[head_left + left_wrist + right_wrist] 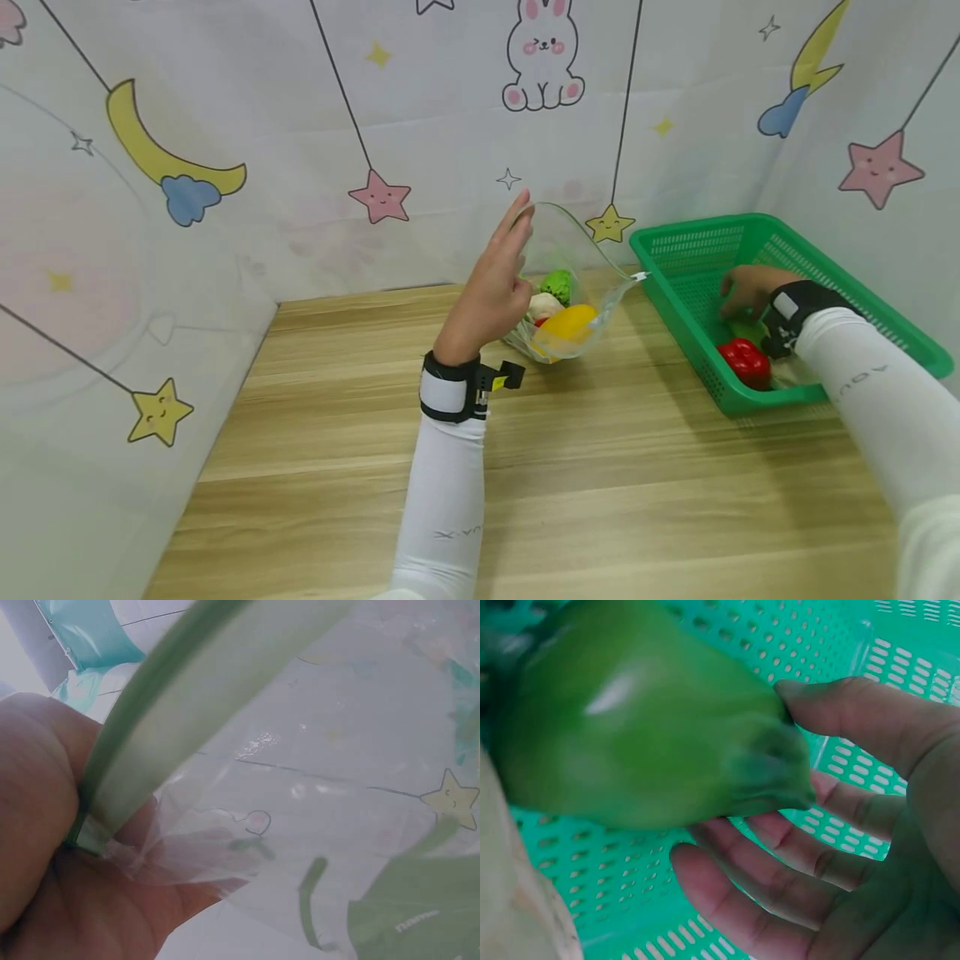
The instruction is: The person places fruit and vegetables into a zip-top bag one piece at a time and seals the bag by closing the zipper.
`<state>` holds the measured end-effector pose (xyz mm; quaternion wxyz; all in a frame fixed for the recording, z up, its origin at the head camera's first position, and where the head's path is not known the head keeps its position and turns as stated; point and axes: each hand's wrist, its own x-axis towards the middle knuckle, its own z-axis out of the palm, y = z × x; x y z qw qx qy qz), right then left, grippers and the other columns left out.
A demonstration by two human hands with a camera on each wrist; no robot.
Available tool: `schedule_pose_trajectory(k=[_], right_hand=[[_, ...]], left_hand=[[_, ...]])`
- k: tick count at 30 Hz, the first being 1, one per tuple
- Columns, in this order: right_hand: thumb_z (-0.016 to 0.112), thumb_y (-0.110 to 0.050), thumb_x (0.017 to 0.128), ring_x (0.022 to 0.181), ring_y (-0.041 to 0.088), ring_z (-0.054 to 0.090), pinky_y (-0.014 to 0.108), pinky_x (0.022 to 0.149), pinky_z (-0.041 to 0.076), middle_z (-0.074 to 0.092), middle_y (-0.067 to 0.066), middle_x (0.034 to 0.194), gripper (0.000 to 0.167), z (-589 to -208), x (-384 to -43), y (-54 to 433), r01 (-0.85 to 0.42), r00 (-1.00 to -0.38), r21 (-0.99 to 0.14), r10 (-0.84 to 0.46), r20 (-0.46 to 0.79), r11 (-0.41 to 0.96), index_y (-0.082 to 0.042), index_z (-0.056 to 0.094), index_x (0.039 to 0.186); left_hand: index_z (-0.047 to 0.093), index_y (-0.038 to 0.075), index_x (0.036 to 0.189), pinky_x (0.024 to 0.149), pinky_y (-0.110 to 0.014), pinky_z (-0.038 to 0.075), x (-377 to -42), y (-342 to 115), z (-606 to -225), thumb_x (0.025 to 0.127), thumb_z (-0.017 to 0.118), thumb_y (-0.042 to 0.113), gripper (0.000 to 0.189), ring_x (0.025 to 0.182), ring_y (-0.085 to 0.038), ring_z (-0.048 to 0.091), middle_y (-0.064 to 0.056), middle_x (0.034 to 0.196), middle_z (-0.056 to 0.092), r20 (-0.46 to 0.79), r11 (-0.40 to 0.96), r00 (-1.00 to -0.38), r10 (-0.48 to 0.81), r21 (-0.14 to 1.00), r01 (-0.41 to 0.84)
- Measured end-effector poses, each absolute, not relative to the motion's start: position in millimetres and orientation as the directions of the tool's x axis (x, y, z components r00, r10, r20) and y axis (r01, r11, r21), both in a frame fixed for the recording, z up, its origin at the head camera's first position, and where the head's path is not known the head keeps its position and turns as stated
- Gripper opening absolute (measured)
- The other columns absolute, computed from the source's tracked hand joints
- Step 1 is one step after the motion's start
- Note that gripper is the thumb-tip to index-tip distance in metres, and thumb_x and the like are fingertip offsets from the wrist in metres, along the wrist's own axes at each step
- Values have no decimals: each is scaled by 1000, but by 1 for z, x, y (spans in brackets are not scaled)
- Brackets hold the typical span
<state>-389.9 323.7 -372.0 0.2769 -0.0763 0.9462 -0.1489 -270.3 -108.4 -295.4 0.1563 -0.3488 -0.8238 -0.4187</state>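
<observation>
In the head view my left hand (487, 292) holds up one side of a clear zip bag (611, 296). The left wrist view shows its thumb and fingers pinching the bag's green-edged mouth (142, 742). Inside the bag lie a long yellow piece (570, 323), a green leafy-looking piece (557, 286), a whitish piece (544, 306) and a bit of red. My right hand (750, 290) reaches into a green basket (678, 337). Seen from the right wrist, its thumb and fingers hold the tapered end of a glossy green pepper (645, 727), thumb above and fingers below.
A red bell pepper (745, 364) lies at the basket's near end, beside a pale piece (525, 892) partly hidden by the right wrist. The wooden table (337, 417) meets a printed cloth backdrop (450, 125) behind and at both sides.
</observation>
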Motion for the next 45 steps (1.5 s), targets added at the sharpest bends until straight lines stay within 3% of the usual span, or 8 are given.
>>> schedule_pose_trajectory(k=[7,13,21,28,32,36,39,45], right_hand=[[71,-22,91,101,43,66,42,77,62,57,41,120,70,-370,-393,322,-35,-833,-394,-244,-496,919,26,42,131],[75,-30,91,115,57,57,46,81,61,41,51,134,79,-362,-387,317,-88,-882,-439,-275,-383,894,28,42,132],[68,-31,96,87,31,70,44,71,63,54,36,120,52,-348,-389,318,-81,-960,-557,-215,-180,827,14,60,122],[68,-42,94,76,16,70,35,65,62,48,39,133,59,-322,-386,320,-91,-985,-556,-157,-73,826,9,64,124],[70,-48,91,78,6,67,27,65,58,57,30,131,58,-298,-377,316,-116,-992,-566,-117,34,816,0,68,123],[72,-50,88,86,5,59,19,65,50,68,5,113,53,-274,-366,305,-143,-986,-566,-70,149,812,-8,72,121],[73,-45,89,87,7,55,15,64,48,63,-14,99,48,-257,-356,292,-181,-972,-584,-52,231,791,-8,73,119],[77,-36,88,77,3,56,7,62,45,57,-24,90,43,-227,-331,261,-332,-901,-563,-79,426,756,-4,75,116]], left_hand=[[22,0,159,114,-33,42,-271,-107,-295,80,36,-26,84,155,-20,26,0,172,1,547,406,-710,443,583,703],[22,-1,159,115,-33,41,-270,-107,-295,81,37,-26,83,155,-21,26,-1,172,1,545,411,-710,446,579,704],[24,-2,158,114,-33,42,-269,-107,-295,80,36,-26,82,154,-24,28,-2,172,3,553,422,-706,443,567,708],[23,-1,159,116,-33,40,-270,-106,-295,80,35,-27,83,155,-20,26,-2,172,2,548,406,-707,448,580,707],[23,-2,159,115,-33,40,-270,-105,-295,80,36,-27,83,155,-20,27,-2,172,2,549,410,-706,447,576,707],[23,-1,159,115,-33,41,-270,-105,-295,80,36,-27,83,155,-20,26,-2,172,2,550,409,-705,448,575,708],[23,-2,159,115,-32,42,-270,-105,-295,80,36,-27,83,155,-22,27,-2,172,2,553,409,-701,449,571,712],[23,-2,158,114,-31,42,-271,-105,-296,80,36,-27,83,154,-22,27,-3,172,2,561,415,-696,449,559,718]])
